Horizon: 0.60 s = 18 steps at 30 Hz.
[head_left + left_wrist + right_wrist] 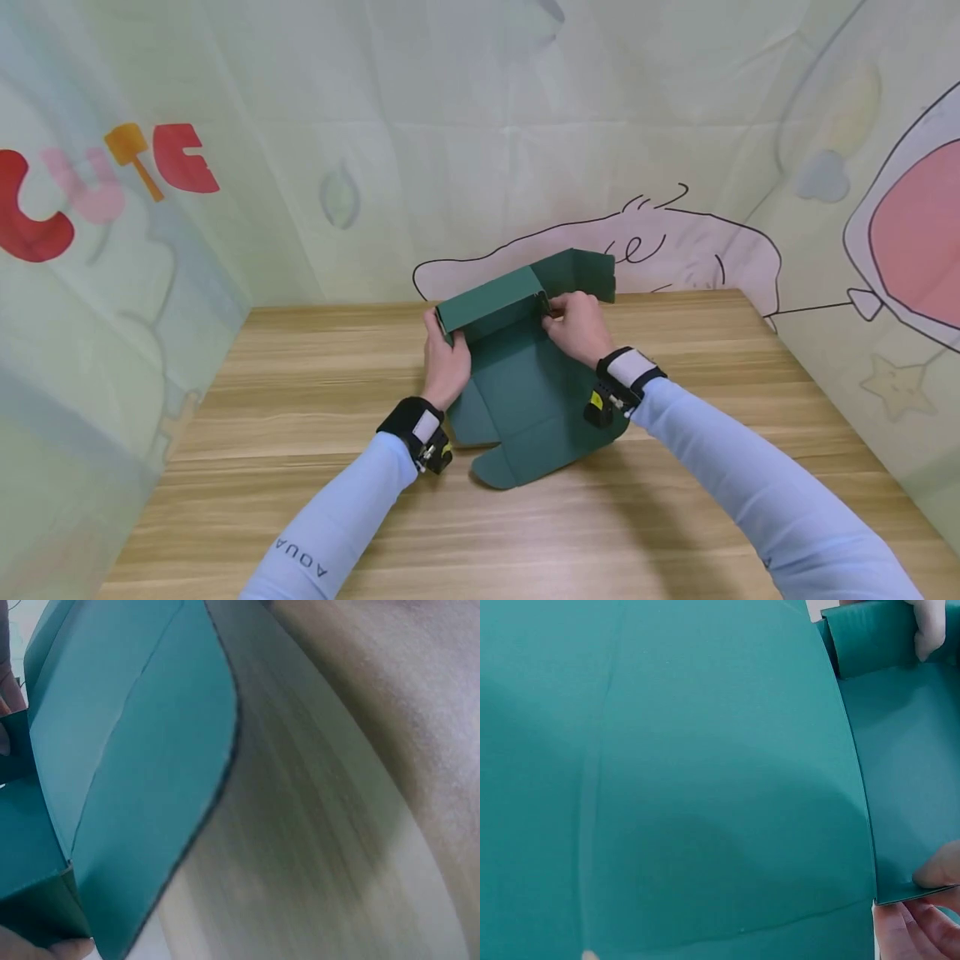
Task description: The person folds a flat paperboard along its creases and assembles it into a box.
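- Green cardboard box (pixel 525 383), partly folded, is at the wooden table (pixel 315 400), between the two hands and towards the far edge; its base panel and a round-cornered front flap (pixel 504 468) lie spread towards the person.
- Left hand (pixel 446 367) grips the left end of the box's folded back wall (pixel 487 302), thumb on the near side.
- Right hand (pixel 581 329) pinches the cardboard at that wall's right end (the right wrist view shows a thumb on one face and fingers behind it).
- Beyond the right hand, a creased far flap (pixel 592 275) sticks up and hides part of the cartoon figure (pixel 705 250) printed on the cloth backdrop (pixel 450 167).
- Each wrist wears a black strap with a small camera; the right wrist camera (pixel 600 408) hangs in front of the base panel and covers a patch of its right side, while the left wrist camera (pixel 435 457) is just beside the box's left flap (pixel 474 417).
- Light blue sleeves cover both forearms (the left one reads "AQUA"), crossing the near part of the table.
- Around the table, the backdrop carries coloured letters spelling "CUTE" at the left, and a pink balloon (pixel 922 242) above a pale star (pixel 900 387) at the right.
- Green panels block much of both wrist views, the right one especially.
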{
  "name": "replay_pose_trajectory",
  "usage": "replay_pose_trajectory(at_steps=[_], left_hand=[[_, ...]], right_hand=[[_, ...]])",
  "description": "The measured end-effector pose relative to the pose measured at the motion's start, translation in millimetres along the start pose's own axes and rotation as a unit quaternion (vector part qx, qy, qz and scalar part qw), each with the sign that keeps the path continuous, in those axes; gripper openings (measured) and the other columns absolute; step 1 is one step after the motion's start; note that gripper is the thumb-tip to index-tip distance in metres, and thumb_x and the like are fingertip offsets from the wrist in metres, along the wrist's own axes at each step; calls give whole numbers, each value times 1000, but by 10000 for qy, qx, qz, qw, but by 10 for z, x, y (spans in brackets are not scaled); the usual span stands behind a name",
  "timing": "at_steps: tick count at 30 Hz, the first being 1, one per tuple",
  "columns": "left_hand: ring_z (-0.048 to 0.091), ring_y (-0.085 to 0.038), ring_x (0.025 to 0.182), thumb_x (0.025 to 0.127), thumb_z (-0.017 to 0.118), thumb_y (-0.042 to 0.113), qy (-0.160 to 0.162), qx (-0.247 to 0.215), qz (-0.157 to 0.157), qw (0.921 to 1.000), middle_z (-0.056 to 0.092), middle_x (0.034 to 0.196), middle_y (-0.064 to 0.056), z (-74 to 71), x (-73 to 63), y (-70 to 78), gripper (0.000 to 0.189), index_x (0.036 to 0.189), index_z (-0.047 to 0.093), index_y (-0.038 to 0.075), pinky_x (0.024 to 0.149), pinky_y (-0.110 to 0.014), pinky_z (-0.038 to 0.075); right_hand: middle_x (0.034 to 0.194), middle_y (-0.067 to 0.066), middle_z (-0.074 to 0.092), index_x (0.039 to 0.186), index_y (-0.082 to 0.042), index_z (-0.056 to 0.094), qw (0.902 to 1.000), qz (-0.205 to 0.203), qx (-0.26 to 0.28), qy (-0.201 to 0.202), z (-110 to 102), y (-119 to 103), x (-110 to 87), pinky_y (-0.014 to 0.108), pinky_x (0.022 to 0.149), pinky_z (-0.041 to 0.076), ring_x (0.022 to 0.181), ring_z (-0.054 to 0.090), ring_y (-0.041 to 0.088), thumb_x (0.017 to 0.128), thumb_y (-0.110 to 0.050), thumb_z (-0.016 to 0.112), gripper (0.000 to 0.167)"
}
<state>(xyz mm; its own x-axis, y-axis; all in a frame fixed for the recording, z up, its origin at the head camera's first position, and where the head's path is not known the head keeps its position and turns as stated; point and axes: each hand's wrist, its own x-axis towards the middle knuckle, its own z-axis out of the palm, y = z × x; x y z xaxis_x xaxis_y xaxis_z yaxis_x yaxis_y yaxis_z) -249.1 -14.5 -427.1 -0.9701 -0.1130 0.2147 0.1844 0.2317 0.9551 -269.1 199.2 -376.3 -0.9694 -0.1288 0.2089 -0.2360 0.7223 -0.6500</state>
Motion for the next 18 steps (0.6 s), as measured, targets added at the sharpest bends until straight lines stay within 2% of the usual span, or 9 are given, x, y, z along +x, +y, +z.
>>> replay_pose_trajectory(at_steps=[4,8,12,18], left_hand=[[46,-32,139,108,38,14,100,-26,-67,9999,49,144,-20,-4,16,4,31,138,32,10,117,-51,36],[46,-32,139,108,38,14,97,8,-44,9999,50,143,-19,-9,16,9,30,138,33,10,117,-52,36],[46,-31,139,107,39,12,8,51,44,10000,50,143,-19,-13,8,11,31,138,33,10,117,-52,36],[46,-33,139,107,39,10,-29,61,114,9999,51,142,-21,-26,0,5,32,137,33,9,117,-52,36]], right_hand=[[116,27,72,119,10,69,10000,-52,-2,31,7,-14,-15,53,92,58,103,70,39,96,-5,63,28],[115,28,71,111,11,72,9984,-414,-394,53,40,-6,-17,52,89,59,102,71,40,95,-4,63,24],[114,29,71,100,12,74,9925,-816,-898,118,71,4,-18,49,84,61,99,72,40,93,-1,65,18],[109,29,71,95,13,74,9816,-1294,-1390,197,81,-8,-35,47,79,62,92,74,38,91,0,67,15]])
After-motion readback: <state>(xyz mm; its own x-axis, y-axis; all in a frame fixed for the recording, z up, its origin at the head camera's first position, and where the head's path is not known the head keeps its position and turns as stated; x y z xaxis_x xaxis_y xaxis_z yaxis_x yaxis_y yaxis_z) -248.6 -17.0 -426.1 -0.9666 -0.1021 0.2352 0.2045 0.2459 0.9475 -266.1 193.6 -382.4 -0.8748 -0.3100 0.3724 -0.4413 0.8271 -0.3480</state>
